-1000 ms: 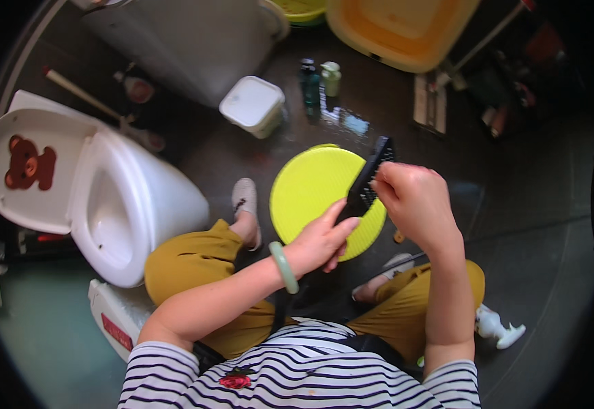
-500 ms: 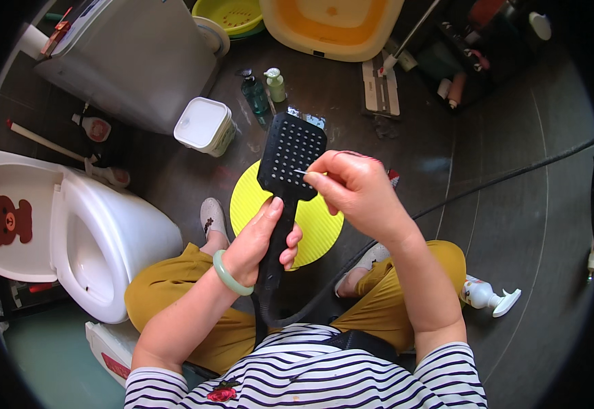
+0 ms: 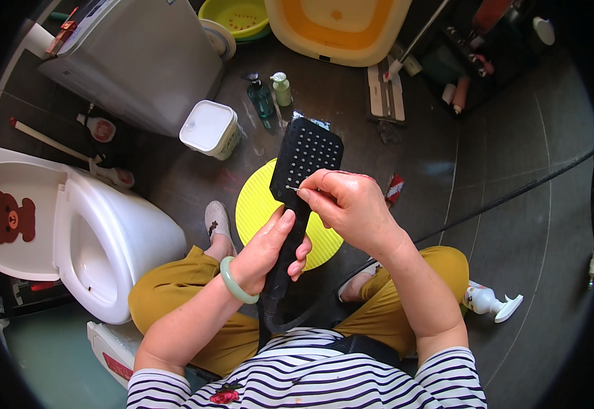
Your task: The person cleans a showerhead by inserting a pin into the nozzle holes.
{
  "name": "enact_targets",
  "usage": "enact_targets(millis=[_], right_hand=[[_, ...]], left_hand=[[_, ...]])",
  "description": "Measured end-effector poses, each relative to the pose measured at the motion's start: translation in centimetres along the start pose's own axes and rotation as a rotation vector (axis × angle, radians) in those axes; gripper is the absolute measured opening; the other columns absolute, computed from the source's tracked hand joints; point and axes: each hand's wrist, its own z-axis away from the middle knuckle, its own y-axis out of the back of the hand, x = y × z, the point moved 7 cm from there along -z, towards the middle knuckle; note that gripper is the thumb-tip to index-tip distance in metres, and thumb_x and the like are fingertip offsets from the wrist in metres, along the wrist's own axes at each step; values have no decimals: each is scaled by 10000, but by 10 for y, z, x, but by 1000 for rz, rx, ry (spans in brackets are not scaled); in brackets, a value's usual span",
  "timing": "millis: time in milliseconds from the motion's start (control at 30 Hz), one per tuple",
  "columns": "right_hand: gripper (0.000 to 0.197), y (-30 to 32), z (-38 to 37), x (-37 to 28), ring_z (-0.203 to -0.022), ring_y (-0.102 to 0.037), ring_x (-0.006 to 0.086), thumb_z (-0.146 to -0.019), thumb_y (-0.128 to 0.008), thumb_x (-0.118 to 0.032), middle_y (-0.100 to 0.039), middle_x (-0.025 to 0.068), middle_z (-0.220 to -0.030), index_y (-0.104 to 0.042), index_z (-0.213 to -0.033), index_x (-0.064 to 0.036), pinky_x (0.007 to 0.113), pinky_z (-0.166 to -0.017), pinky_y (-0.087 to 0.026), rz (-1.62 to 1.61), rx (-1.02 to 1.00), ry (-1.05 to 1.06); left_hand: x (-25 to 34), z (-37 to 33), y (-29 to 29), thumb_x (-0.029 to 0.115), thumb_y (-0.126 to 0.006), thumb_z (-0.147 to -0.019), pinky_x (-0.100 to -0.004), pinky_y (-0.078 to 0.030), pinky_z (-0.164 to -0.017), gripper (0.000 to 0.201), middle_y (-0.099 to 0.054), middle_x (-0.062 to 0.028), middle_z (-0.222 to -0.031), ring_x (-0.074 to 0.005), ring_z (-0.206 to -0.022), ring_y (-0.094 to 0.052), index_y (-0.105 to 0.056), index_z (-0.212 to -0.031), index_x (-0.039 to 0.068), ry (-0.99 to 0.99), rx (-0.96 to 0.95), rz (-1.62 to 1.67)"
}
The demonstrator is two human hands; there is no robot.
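A black shower head (image 3: 308, 151) with rows of pale nozzles is tilted face-up in front of me. Around its handle, my left hand (image 3: 270, 253) is closed, thumb lying along the neck. My right hand (image 3: 345, 204) pinches a thin white stick (image 3: 292, 188), its tip at the lower nozzles of the face. What kind of stick it is, I cannot make out; most of it is hidden by the fingers. Below the shower head is a round yellow ribbed stool top or mat (image 3: 256, 204), partly covered by my hands. The black hose (image 3: 494, 206) runs from the handle off to the right.
A white lidded tub (image 3: 208, 127) and two pump bottles (image 3: 261, 101) stand beyond my hands. The toilet (image 3: 99, 252) is at left, its lid raised. A spray bottle (image 3: 491, 302) lies by my right knee. A flat mop (image 3: 385, 92) and orange-and-white basin (image 3: 338, 31) are at the back.
The shower head has turned slightly, its top leaning more to the right. My right hand and the stick have shifted down toward the lower nozzles.
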Motion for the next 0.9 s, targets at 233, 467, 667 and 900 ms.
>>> enact_targets(millis=[233, 467, 667, 900], right_hand=[[117, 4, 3, -1, -632, -645, 255, -873, -664, -143, -661, 120, -741, -675, -888, -28, 328, -591, -504, 5, 41, 58], [66, 4, 15, -26, -614, -652, 279, -820, -672, -79, -635, 102, -668, -626, -781, -50, 335, -555, -511, 371, 59, 201], [90, 9, -2, 17, -640, -645, 318, -840, -672, -113, -643, 156, -730, -654, -852, -25, 363, -593, -514, -129, -77, -83], [92, -9, 9, -24, -634, -643, 300, -834, -652, -110, -630, 103, -690, -596, -776, -63, 370, -567, -510, 441, 58, 158]], left_hand=[[0, -2, -3, 493, -440, -1013, -251, -469, -494, 443, -534, -41, -743, -119, -509, -511, -348, -1284, 155, -19, 48, -40], [1, -8, 11, 353, -476, -1032, -237, -421, -457, 382, -537, -46, -722, -110, -485, -491, -372, -1272, 75, -210, 190, -562], [4, -5, -5, 360, -436, -1043, -242, -429, -489, 307, -525, -53, -743, -118, -531, -494, -387, -1201, 102, -127, 167, -330], [-5, -11, 8, 369, -479, -1028, -242, -413, -446, 372, -527, -37, -711, -110, -472, -478, -398, -1260, 90, -109, 246, -219]])
